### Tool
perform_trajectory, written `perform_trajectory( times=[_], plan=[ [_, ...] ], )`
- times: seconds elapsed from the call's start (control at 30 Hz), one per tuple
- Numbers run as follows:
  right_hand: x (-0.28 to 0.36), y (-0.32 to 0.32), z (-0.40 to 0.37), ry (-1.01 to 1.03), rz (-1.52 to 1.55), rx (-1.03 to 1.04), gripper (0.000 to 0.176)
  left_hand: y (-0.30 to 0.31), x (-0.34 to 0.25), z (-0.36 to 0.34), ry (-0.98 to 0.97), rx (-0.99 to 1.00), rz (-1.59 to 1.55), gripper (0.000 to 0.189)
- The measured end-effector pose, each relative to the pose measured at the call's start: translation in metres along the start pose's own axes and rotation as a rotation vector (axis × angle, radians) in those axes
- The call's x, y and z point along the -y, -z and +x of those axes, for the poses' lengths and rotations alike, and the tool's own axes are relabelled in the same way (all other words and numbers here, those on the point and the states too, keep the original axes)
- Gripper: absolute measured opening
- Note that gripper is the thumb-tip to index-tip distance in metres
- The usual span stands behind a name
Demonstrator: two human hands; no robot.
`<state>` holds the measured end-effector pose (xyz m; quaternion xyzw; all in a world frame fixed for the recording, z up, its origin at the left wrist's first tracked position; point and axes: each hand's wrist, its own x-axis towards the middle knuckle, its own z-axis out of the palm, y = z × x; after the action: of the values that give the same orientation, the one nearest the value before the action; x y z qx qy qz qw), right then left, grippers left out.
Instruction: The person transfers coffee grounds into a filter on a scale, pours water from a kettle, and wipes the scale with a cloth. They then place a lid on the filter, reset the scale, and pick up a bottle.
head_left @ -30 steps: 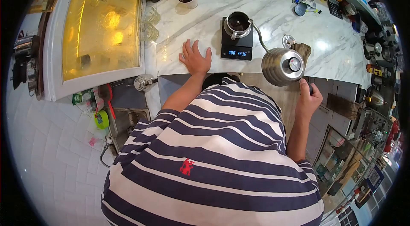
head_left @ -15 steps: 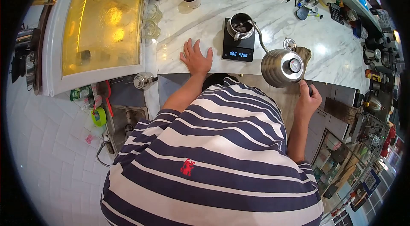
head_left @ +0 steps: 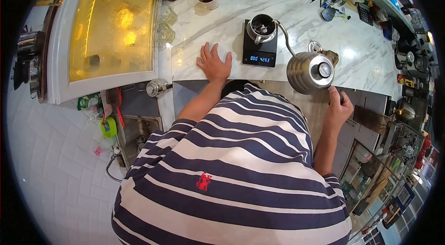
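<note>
Hanging level over the front edge of the white, grey-veined marble worktop (head_left: 213, 22), right of the frame's centre, is a ribbed silver gooseneck kettle (head_left: 299, 74) with a round dial on its lid. Its thin spout curves up and left to the rim of a round silver metal vessel (head_left: 264, 38) with dark contents; I cannot tell whether water is running. The vessel stands on a flat black scale (head_left: 260, 51) with lit blue digits. The right hand (head_left: 339, 108) grips the kettle's dark handle; the left hand (head_left: 215, 63) lies on the worktop, fingers spread, left of the scale. The kettle partly covers a crumpled brown cloth (head_left: 331, 57). A white cup (head_left: 212, 5) holding dark grounds stands upper centre-left, a black calculator (head_left: 365, 15) upper right.
</note>
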<state>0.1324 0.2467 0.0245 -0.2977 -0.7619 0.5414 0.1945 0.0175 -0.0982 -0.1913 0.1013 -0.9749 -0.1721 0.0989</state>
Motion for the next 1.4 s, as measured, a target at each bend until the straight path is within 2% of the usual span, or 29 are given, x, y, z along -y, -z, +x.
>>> perform_trajectory(
  times=[0.57, 1.4],
  plan=[
    [0.009, 0.002, -0.003, 0.029, 0.072, 0.011, 0.032, -0.001, 0.001, 0.0, -0.003, -0.012, -0.006, 0.067],
    [0.019, -0.011, 0.005, 0.046, -0.007, 0.005, 0.036, 0.001, 0.0, -0.001, -0.025, -0.038, -0.006, 0.067]
  ],
)
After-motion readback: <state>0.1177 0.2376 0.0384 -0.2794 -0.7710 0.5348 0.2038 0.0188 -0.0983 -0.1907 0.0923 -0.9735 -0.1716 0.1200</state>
